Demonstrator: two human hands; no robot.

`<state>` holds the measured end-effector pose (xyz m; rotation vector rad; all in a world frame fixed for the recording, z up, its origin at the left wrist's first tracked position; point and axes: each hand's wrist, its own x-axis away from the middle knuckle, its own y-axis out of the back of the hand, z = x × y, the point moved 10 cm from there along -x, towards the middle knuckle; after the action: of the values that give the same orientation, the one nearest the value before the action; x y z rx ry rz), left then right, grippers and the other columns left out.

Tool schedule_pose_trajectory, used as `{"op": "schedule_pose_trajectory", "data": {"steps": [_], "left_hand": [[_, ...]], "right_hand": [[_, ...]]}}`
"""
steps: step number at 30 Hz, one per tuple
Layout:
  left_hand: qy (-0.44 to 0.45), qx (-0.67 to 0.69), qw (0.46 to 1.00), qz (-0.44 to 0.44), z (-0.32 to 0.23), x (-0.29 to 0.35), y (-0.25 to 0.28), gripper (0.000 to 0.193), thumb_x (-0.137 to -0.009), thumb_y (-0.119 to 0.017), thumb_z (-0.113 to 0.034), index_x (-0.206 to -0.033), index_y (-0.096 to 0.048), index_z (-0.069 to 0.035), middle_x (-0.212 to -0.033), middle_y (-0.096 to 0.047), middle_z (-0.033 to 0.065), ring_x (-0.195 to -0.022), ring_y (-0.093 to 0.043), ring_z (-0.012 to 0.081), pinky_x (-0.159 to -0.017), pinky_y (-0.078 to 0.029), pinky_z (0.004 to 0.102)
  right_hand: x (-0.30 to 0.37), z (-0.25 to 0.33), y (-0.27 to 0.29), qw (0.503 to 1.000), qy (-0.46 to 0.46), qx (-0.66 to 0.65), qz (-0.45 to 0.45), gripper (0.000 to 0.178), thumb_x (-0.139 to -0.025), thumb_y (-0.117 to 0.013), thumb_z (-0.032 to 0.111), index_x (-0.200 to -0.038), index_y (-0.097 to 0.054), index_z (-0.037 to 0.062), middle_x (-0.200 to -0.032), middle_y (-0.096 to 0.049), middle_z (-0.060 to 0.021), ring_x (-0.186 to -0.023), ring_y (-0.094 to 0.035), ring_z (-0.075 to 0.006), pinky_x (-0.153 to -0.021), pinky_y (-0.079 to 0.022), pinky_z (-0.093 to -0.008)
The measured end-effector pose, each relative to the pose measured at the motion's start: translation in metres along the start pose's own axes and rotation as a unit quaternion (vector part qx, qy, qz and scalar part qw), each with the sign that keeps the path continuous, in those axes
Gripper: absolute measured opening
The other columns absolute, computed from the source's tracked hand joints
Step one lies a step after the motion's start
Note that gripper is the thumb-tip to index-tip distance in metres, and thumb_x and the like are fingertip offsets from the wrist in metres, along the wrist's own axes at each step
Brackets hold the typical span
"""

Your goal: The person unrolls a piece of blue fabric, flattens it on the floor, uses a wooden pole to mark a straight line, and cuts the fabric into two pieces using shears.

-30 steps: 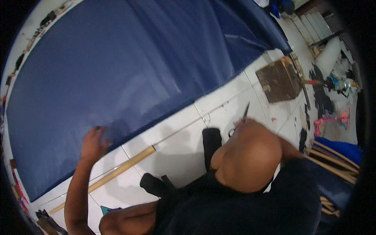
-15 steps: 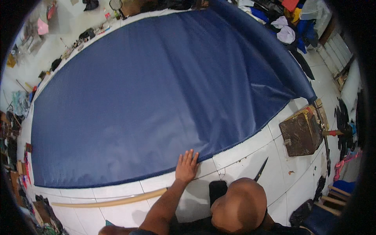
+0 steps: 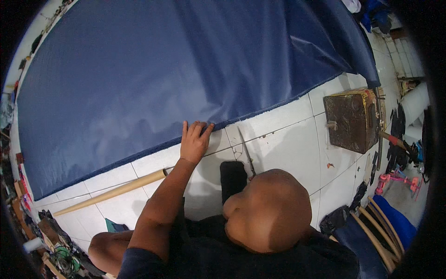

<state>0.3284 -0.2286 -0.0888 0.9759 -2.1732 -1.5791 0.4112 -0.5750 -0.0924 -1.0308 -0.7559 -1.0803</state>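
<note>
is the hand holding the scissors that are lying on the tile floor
No, the left hand rests flat on the blue fabric's edge; the scissors lie untouched beside it.

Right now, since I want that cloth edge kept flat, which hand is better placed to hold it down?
Left, most likely. The left hand lies flat, fingers spread, on the frayed edge of the blue cloth. The right hand is out of view; only the scissors show on the floor on that side.
</note>
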Motion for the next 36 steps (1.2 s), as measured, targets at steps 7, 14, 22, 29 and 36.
{"op": "schedule_pose_trajectory", "data": {"steps": [7, 14, 22, 29, 36], "left_hand": [[0.026, 0.005, 1.000, 0.006, -0.017, -0.008, -0.006, 0.041, -0.085, -0.058, -0.009, -0.126, -0.059, -0.008, -0.122, -0.057, 0.0120, -0.121, -0.052, 0.0310, -0.109, -0.032, 0.0579], [0.040, 0.059, 0.997, -0.007, -0.017, -0.010, -0.002, 0.047, -0.083, -0.064, -0.006, -0.130, -0.055, -0.007, -0.122, -0.056, 0.0149, -0.120, -0.052, 0.0343, -0.108, -0.032, 0.0595], [0.015, 0.056, 0.998, 0.008, -0.019, -0.007, -0.003, 0.056, -0.079, -0.064, -0.003, -0.134, -0.052, -0.008, -0.127, -0.053, 0.0155, -0.122, -0.049, 0.0369, -0.108, -0.030, 0.0614], [0.013, 0.025, 0.999, 0.039, -0.018, -0.003, -0.016, 0.061, -0.077, -0.062, -0.006, -0.137, -0.049, -0.009, -0.131, -0.052, 0.0131, -0.127, -0.045, 0.0334, -0.111, -0.028, 0.0589], [0.007, 0.007, 0.998, 0.057, -0.021, -0.006, -0.014, 0.062, -0.079, -0.062, -0.008, -0.139, -0.047, -0.007, -0.136, -0.049, 0.0134, -0.130, -0.043, 0.0336, -0.112, -0.026, 0.0587]], "right_hand": [[0.013, 0.014, -0.012, 0.989, -0.036, 0.018, 0.144, 0.039, -0.082, -0.074, 0.034, -0.086, -0.053, 0.0011, -0.074, -0.057, -0.0115, -0.068, -0.056, -0.0253, -0.062, -0.045, -0.0377], [-0.030, 0.063, 0.006, 0.996, 0.042, 0.051, 0.056, 0.037, -0.085, -0.072, 0.034, -0.084, -0.053, 0.0021, -0.071, -0.055, -0.0088, -0.065, -0.054, -0.0220, -0.059, -0.043, -0.0358], [-0.094, 0.155, 0.059, 0.955, 0.218, 0.015, -0.201, 0.036, -0.088, -0.069, 0.035, -0.082, -0.053, 0.0032, -0.067, -0.052, -0.0057, -0.061, -0.051, -0.0181, -0.056, -0.041, -0.0337], [-0.097, 0.160, 0.062, 0.947, 0.238, 0.006, -0.215, 0.036, -0.090, -0.067, 0.035, -0.080, -0.052, 0.0041, -0.064, -0.050, -0.0030, -0.058, -0.048, -0.0147, -0.054, -0.039, -0.0318], [-0.091, 0.162, 0.064, 0.943, 0.246, -0.011, -0.223, 0.036, -0.093, -0.065, 0.035, -0.078, -0.052, 0.0051, -0.061, -0.048, -0.0003, -0.055, -0.046, -0.0113, -0.051, -0.037, -0.0299]]}}
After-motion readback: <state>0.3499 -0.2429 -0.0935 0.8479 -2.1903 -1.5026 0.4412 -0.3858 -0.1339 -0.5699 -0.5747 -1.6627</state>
